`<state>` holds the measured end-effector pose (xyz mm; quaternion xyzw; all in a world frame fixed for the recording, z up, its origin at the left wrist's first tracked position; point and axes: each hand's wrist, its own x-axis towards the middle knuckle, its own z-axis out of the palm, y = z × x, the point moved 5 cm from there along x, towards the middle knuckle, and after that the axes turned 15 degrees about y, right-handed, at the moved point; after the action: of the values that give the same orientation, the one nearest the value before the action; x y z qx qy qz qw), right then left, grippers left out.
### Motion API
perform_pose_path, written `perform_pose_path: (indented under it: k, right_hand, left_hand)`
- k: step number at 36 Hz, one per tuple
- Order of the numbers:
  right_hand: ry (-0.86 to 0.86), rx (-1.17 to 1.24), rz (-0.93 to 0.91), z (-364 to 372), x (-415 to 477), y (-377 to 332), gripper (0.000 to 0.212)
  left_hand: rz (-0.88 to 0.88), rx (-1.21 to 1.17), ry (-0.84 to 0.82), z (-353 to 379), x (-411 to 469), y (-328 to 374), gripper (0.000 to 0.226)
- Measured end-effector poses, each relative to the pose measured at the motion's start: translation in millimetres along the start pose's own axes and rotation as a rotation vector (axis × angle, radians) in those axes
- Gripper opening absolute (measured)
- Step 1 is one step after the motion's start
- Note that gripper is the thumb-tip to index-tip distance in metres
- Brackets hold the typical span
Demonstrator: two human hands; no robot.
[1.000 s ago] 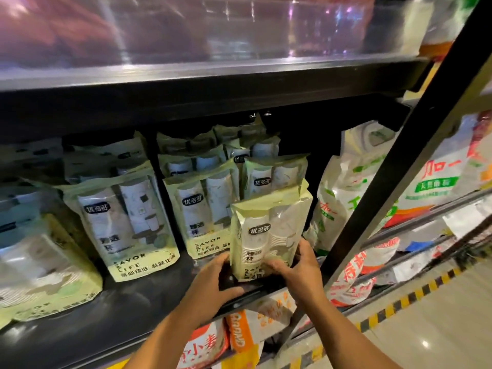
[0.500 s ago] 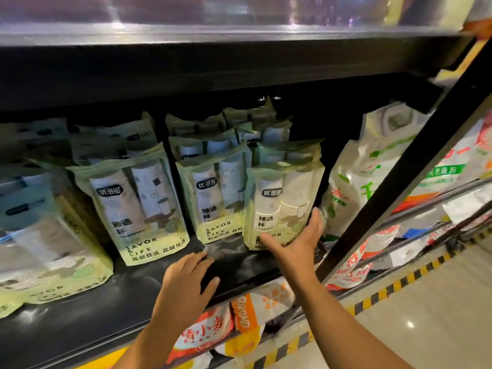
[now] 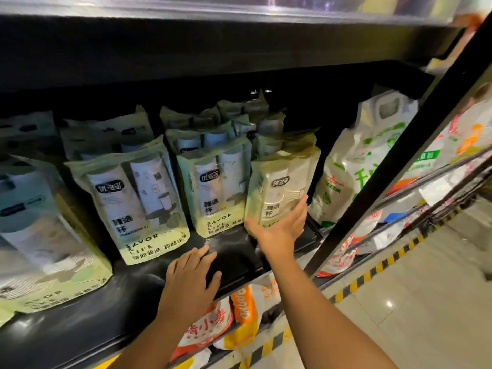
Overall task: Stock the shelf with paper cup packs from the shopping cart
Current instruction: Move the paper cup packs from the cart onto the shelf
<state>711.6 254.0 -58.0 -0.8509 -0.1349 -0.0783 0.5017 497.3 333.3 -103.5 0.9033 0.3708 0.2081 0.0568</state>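
Observation:
Several pale green paper cup packs stand upright in rows on a black shelf (image 3: 80,328). The rightmost front pack (image 3: 282,177) stands beside a middle pack (image 3: 213,187) and a larger left pack (image 3: 138,203). My right hand (image 3: 279,230) lies flat against the lower front of the rightmost pack, fingers spread, thumb under its left corner. My left hand (image 3: 191,278) rests palm down on the bare shelf board in front of the middle pack, holding nothing. The shopping cart is out of view.
A slanted black upright post (image 3: 399,161) crosses the right side. White bags with green print (image 3: 367,155) stand right of the cup packs. Red and orange bags (image 3: 207,328) fill the lower shelf. Yellow-black tape (image 3: 372,272) edges the tiled floor.
Both hands held the rightmost pack at the shelf's front edge; it now stands further in, level with the middle pack. My left hand let go and dropped onto the shelf board.

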Motion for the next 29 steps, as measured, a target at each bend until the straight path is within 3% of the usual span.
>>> perform_pose_path:
  k: [8,16,29]
  right_hand:
    - [0.036,-0.011,-0.057,-7,8,13,0.138]
    - [-0.086,0.065,0.010,-16,21,26,0.145]
    - [-0.187,0.022,0.060,-25,36,23,0.148]
  left_hand:
    - [0.001,0.017,-0.011,1,1,3,0.045]
    - [0.010,0.036,0.030,-1,-1,7,0.055]
    - [-0.023,0.051,-0.007,-6,6,10,0.044]
